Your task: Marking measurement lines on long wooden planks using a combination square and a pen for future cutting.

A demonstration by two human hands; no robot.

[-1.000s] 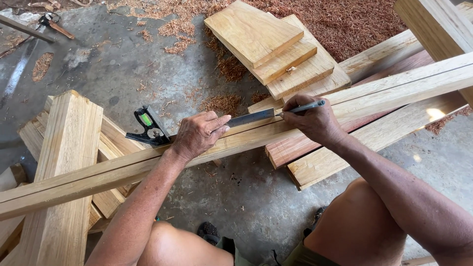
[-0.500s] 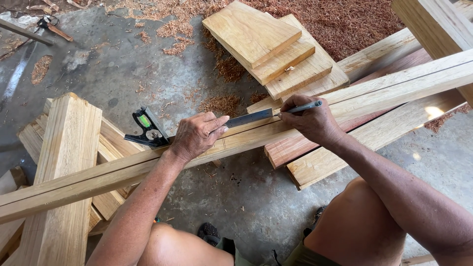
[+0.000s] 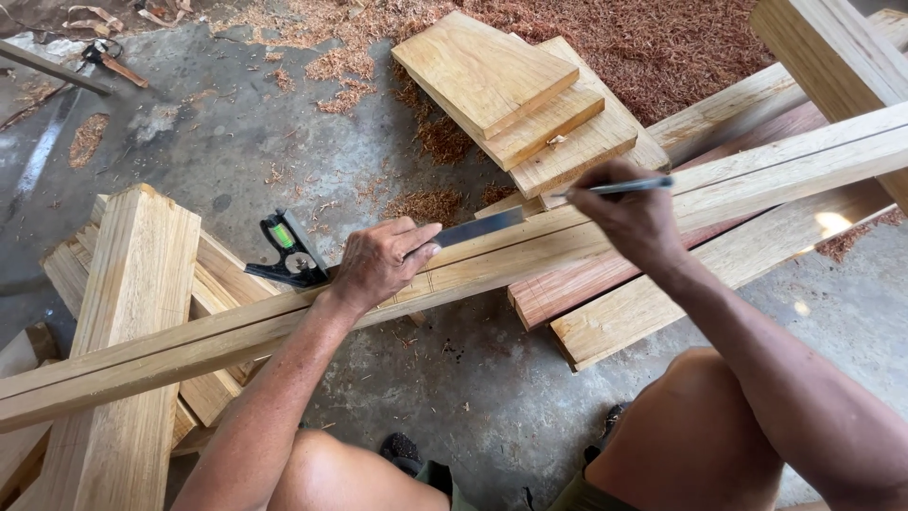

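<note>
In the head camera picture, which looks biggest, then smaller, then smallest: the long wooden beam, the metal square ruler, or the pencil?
1. long wooden beam, crossing the whole picture
2. metal square ruler, held by the left hand
3. pencil, in the right hand

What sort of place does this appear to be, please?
Probably a woodworking yard or carpentry workshop: sawdust covers the concrete floor, cut boards lie stacked, and a combination square rests on a long beam.

No packages, labels, signs or screens appear anywhere in this view.
</note>
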